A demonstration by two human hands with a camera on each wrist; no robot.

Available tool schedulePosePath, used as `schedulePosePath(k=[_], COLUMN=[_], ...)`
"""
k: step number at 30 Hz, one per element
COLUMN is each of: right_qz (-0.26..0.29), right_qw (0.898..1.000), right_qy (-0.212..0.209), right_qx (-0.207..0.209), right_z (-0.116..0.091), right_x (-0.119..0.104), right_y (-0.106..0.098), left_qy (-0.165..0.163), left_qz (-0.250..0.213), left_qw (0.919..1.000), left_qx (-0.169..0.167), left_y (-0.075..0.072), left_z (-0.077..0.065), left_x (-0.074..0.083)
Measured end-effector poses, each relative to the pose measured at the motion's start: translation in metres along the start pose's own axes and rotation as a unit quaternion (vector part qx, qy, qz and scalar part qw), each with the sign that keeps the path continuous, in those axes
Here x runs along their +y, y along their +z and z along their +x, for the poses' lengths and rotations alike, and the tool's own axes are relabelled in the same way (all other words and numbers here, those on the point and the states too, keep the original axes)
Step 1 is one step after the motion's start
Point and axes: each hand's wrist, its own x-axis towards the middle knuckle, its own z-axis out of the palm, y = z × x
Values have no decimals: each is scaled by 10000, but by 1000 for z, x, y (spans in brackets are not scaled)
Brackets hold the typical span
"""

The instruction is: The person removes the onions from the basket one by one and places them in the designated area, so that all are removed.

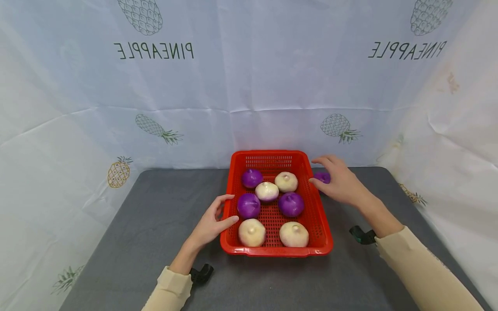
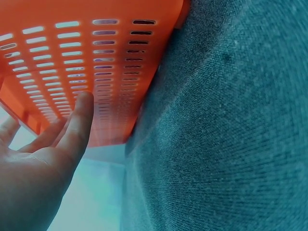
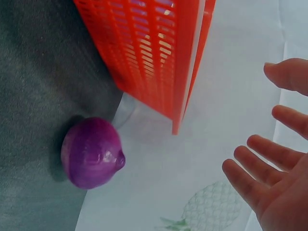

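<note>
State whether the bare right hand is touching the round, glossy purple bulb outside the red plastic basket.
Apart: the right wrist view plainly shows white pineapple-print cloth between the bare right hand and the round, glossy purple bulb.

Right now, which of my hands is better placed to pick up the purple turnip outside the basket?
Probably your right hand: it is open, close to that purple turnip, on the same side of the red basket. Your left hand is at the basket's opposite side.

Grey table (image 1: 155, 216) before me. Directly on it I note: red perforated basket (image 1: 276, 251); purple bulb (image 3: 91, 153) just beside basket's right side.
</note>
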Motion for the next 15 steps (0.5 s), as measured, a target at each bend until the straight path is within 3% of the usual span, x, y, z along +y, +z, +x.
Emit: schedulePosePath(k=[15], right_qz=[-90], right_qw=[9991], right_qy=[-292], right_qx=[-296], right_z=[6], right_x=[-23], right_y=[17], left_qy=[-19], left_qz=[-19], left_qw=[10000], left_qx=[7], left_y=[-1], left_z=[1], left_x=[0])
